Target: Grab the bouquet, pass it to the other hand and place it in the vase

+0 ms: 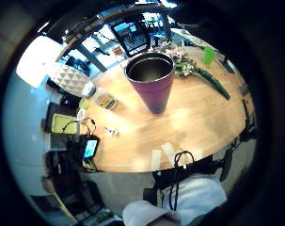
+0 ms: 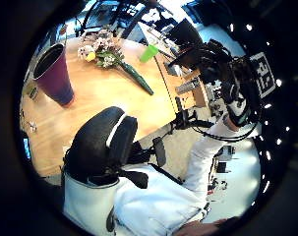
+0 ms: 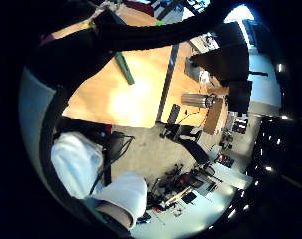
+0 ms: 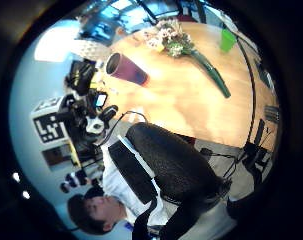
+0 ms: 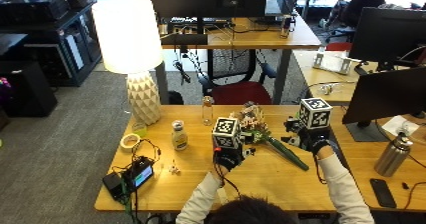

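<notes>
The bouquet [image 5: 256, 129] lies on the wooden table [image 5: 266, 184], pale flowers toward the far edge and its green wrapped stem [image 5: 293, 159] pointing to the near right. It also shows in the palm views [image 1: 184, 63] [image 2: 102, 51] [image 4: 171, 37]. The purple vase [image 1: 151, 82] [image 2: 52, 73] [image 4: 126, 68] stands upright just left of the flowers; in the outside view my left hand hides it. My left hand [image 5: 229, 159] hovers above the table near the vase, holding nothing. My right hand [image 5: 311, 141] is raised to the right of the stem, also holding nothing.
A white lamp [image 5: 130, 44] stands at the far left. A dressing bottle [image 5: 178, 135], a glass bottle [image 5: 208, 111], a tape roll [image 5: 130, 140] and a small screen device [image 5: 136, 176] sit on the left. A green cup [image 4: 227, 39] stands beyond the bouquet. A monitor [image 5: 389, 94] is at right.
</notes>
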